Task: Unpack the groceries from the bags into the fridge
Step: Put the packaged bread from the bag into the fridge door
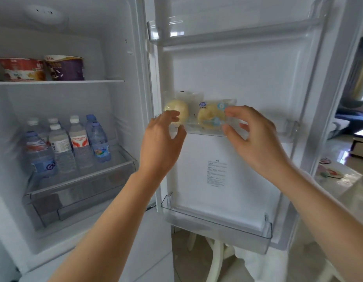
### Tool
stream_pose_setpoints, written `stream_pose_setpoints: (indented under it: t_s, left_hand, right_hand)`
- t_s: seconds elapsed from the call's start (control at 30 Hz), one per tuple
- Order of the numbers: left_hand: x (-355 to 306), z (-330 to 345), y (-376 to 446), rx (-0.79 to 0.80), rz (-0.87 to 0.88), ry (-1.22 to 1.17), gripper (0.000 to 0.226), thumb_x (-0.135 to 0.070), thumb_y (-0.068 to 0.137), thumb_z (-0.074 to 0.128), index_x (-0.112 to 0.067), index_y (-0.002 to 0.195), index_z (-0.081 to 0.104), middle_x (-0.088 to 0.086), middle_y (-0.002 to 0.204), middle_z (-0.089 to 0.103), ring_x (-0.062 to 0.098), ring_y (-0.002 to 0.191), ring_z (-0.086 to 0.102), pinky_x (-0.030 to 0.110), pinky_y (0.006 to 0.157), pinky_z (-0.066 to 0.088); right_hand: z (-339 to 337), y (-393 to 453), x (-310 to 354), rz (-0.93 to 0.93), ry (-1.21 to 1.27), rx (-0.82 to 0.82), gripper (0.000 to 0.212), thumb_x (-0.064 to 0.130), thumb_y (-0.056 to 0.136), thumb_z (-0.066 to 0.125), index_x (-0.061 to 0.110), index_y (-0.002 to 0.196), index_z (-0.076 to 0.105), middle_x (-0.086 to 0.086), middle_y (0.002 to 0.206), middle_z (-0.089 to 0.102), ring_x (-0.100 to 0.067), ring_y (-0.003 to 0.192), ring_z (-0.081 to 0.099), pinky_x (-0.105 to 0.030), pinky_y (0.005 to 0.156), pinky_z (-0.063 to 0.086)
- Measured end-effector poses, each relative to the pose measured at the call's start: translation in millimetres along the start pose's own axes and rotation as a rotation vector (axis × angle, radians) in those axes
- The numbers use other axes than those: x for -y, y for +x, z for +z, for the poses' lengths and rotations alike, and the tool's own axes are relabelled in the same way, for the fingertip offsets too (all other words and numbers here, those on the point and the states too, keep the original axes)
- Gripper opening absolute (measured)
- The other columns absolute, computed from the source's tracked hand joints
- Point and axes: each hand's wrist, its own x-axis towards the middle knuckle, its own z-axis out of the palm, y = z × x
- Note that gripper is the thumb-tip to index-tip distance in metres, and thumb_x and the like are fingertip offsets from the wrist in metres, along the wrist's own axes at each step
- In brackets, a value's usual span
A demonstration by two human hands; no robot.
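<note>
Two wrapped pale buns stand in the middle shelf (pixel 282 130) of the open fridge door. The left bun (pixel 177 107) is in clear wrap. The right bun (pixel 210 115) has a blue-printed wrapper. My left hand (pixel 162 143) hovers in front of the left bun, fingers loosely spread, fingertips at its wrapper. My right hand (pixel 251 135) has fingers and thumb curled round the right end of the right bun's wrapper. No grocery bag is in view.
Inside the fridge, two instant noodle cups (pixel 42 68) sit on the upper shelf (pixel 103 81) and several water bottles (pixel 66 143) stand above the clear drawer (pixel 79 192). The lower door bin (pixel 217 226) and the top door shelf (pixel 237 34) hold nothing. A room with a tiled floor lies to the right.
</note>
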Motion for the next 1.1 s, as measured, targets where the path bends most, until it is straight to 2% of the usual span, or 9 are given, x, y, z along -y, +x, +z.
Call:
stream_pose_setpoints:
  t_s: [0.17, 0.27, 0.4, 0.6, 0.73, 0.83, 0.93, 1.03, 1.1]
  left_hand:
    - [-12, 4, -59, 0.069, -0.013, -0.055, 0.023, -0.018, 0.092, 0.058, -0.020, 0.114, 0.062, -0.013, 0.099, 0.066, 0.009, 0.101, 0.060, 0.019, 0.084, 0.046]
    - [-18, 10, -96, 0.120, -0.041, -0.075, 0.022, -0.015, 0.091, 0.058, -0.020, 0.112, 0.063, -0.013, 0.097, 0.067, 0.008, 0.099, 0.061, 0.017, 0.084, 0.046]
    - [-24, 25, -144, 0.204, -0.102, -0.107, 0.021, -0.015, 0.091, 0.057, -0.023, 0.110, 0.063, -0.013, 0.095, 0.068, 0.005, 0.096, 0.060, 0.011, 0.082, 0.045]
    - [-41, 64, -214, 0.329, -0.170, -0.144, 0.018, -0.018, 0.091, 0.058, -0.020, 0.108, 0.065, -0.013, 0.091, 0.069, 0.006, 0.090, 0.064, 0.030, 0.078, 0.054]
    - [-60, 99, -263, 0.455, -0.237, -0.136, 0.016, -0.020, 0.091, 0.059, -0.020, 0.105, 0.067, -0.008, 0.092, 0.068, 0.010, 0.083, 0.063, 0.035, 0.077, 0.054]
    - [-80, 129, -299, 0.547, -0.292, -0.113, 0.017, -0.020, 0.091, 0.060, -0.022, 0.106, 0.067, -0.009, 0.093, 0.066, 0.007, 0.087, 0.061, 0.028, 0.078, 0.052]
    - [-107, 164, -334, 0.609, -0.346, -0.088, 0.017, -0.021, 0.091, 0.059, -0.025, 0.106, 0.066, -0.010, 0.093, 0.064, 0.001, 0.086, 0.059, 0.018, 0.075, 0.049]
    - [-137, 202, -369, 0.686, -0.396, -0.064, 0.016, -0.023, 0.092, 0.058, -0.027, 0.106, 0.065, -0.013, 0.094, 0.066, -0.003, 0.086, 0.056, 0.005, 0.074, 0.040]
    - [-151, 223, -390, 0.735, -0.422, -0.041, 0.017, -0.025, 0.092, 0.058, -0.028, 0.108, 0.065, -0.014, 0.095, 0.066, -0.003, 0.087, 0.056, 0.003, 0.075, 0.037]
  right_hand:
    - [-6, -53, 1, 0.096, 0.026, 0.062, 0.031, 0.018, 0.090, 0.061, 0.017, 0.121, 0.058, 0.005, 0.117, 0.062, -0.005, 0.111, 0.056, -0.022, 0.098, 0.044]
    - [-10, -88, -5, 0.151, 0.040, 0.110, 0.031, 0.019, 0.091, 0.060, 0.018, 0.122, 0.057, 0.006, 0.118, 0.062, -0.001, 0.111, 0.055, -0.014, 0.097, 0.042]
    - [-16, -138, -15, 0.219, 0.065, 0.147, 0.032, 0.019, 0.092, 0.059, 0.018, 0.123, 0.055, 0.005, 0.120, 0.061, -0.005, 0.112, 0.056, -0.021, 0.097, 0.046]
    - [-38, -218, -45, 0.314, 0.097, 0.178, 0.030, 0.020, 0.091, 0.060, 0.015, 0.120, 0.058, 0.005, 0.115, 0.063, -0.005, 0.110, 0.058, -0.027, 0.095, 0.049]
    - [-63, -270, -72, 0.440, 0.097, 0.233, 0.028, 0.024, 0.089, 0.056, 0.016, 0.116, 0.059, 0.007, 0.115, 0.064, -0.002, 0.108, 0.058, -0.021, 0.094, 0.047]
    - [-92, -306, -100, 0.494, 0.050, 0.269, 0.026, 0.016, 0.091, 0.060, 0.017, 0.117, 0.059, 0.008, 0.113, 0.064, 0.002, 0.105, 0.058, -0.013, 0.091, 0.045]
    - [-124, -337, -132, 0.558, 0.033, 0.287, 0.028, 0.015, 0.090, 0.061, 0.018, 0.118, 0.059, 0.011, 0.112, 0.064, 0.001, 0.104, 0.060, -0.020, 0.091, 0.049]
    - [-155, -366, -168, 0.618, 0.030, 0.319, 0.028, 0.015, 0.090, 0.061, 0.018, 0.118, 0.058, 0.012, 0.110, 0.064, -0.001, 0.103, 0.061, -0.027, 0.091, 0.052]
    - [-171, -382, -187, 0.664, 0.029, 0.344, 0.029, 0.014, 0.090, 0.060, 0.019, 0.118, 0.057, 0.012, 0.111, 0.063, 0.001, 0.104, 0.060, -0.027, 0.092, 0.052]
